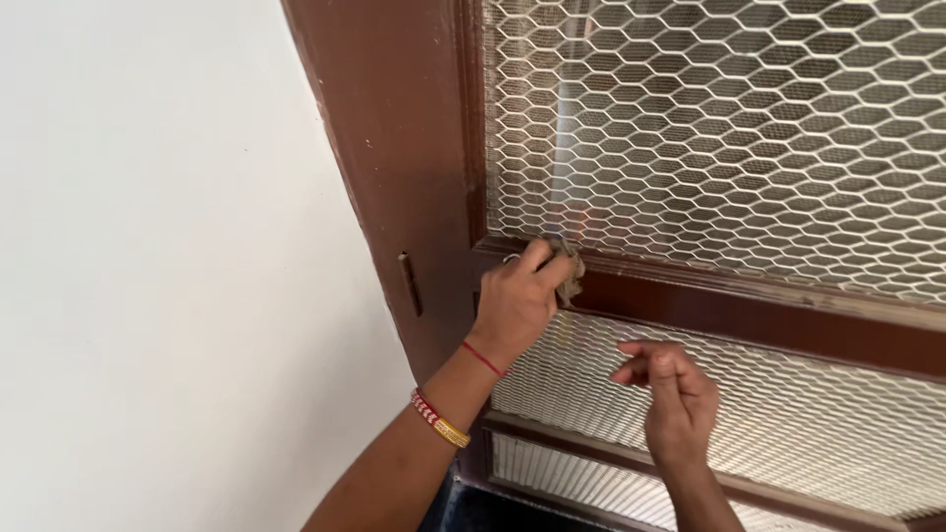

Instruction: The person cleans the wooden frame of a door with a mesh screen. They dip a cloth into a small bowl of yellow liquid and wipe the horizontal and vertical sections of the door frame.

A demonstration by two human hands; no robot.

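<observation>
My left hand (517, 300) was clamped on a crumpled cloth (569, 274), pressing it against the brown door rail (749, 305) mid-frame. My right hand (675, 394) hovered lower right, fingers loosely curled, holding nothing, before the mesh panel (788, 414).

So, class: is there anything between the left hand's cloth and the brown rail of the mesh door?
Nothing visible. The left hand presses the crumpled cloth straight against the brown wooden rail, just below the upper mesh panel. The right hand hangs lower, empty, apart from the cloth.
</observation>
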